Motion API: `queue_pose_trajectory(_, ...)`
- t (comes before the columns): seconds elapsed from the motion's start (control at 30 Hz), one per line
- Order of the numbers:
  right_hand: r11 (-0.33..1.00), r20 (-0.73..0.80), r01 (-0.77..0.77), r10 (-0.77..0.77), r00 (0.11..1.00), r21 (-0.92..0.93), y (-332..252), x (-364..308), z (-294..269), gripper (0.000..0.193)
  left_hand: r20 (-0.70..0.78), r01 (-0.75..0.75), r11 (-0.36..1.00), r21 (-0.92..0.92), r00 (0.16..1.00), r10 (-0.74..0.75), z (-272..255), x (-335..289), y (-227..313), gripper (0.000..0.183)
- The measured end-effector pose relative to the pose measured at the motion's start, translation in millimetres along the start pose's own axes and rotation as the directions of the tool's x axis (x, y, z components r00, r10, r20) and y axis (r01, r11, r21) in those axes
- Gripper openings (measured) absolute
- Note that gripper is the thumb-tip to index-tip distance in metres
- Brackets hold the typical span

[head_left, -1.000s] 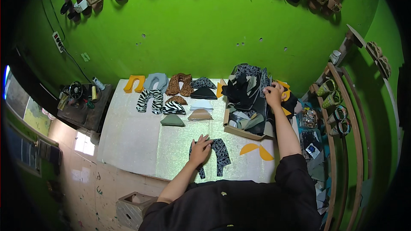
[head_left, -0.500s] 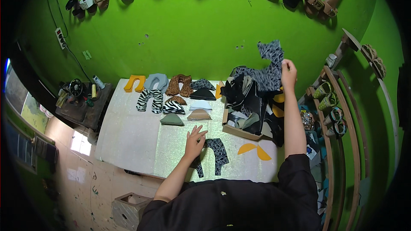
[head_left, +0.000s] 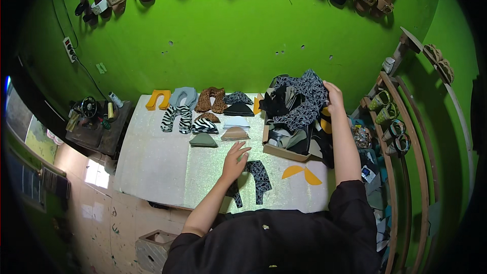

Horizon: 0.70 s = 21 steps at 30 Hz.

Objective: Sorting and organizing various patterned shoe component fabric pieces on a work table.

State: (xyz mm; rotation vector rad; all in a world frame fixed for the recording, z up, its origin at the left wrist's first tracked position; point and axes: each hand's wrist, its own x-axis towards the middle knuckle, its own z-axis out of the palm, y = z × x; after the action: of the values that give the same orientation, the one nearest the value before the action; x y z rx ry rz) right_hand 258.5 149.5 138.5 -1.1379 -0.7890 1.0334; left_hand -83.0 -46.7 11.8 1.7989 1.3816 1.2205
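My right hand (head_left: 333, 96) grips the edge of a black-and-grey patterned fabric scrap (head_left: 304, 96) above a cardboard box (head_left: 285, 154) heaped with dark and grey offcuts. Part of the scrap rests over the heap. My left hand (head_left: 235, 162) is open, fingers apart, over an arch-shaped piece (head_left: 259, 177) in the same pattern that lies on the table; the hand covers part of it. Two yellow half-round pieces (head_left: 312, 177) lie to its right. Beyond my left hand sit small stacks of half-round pieces, among them tan (head_left: 235, 133) and green (head_left: 204, 140).
On the pale table (head_left: 152, 162) stand more stacks of arch pieces: yellow (head_left: 158, 100), grey (head_left: 183, 97), leopard (head_left: 210, 100) and zebra (head_left: 177, 120). A sewing machine (head_left: 89, 106) is at the left. Sandals hang on the green wall (head_left: 218, 35); a wooden rack (head_left: 406, 137) stands right.
My right hand has lowered the patterned scrap from in front of the wall onto the heap in the box. My left hand stays over the arch piece, shifted slightly.
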Motion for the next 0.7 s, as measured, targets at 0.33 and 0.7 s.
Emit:
queue_pose_trajectory(0.33, 0.566, -0.061, 0.691, -0.791, 0.608, -0.449, -70.3, -38.7, 39.5, 0.022, -0.081, -0.140, 0.989, 0.040, 0.986, 0.143, -5.5, 34.5, 21.3, 0.028)
queue_pose_trajectory(0.7, 0.789, 0.583, 0.581, -0.382, 0.717, -0.199, -66.0, -171.6, 76.1, 0.016, -0.303, -0.346, 0.907, 0.241, 0.861, 0.408, -71.7, 47.7, 118.5, 0.084)
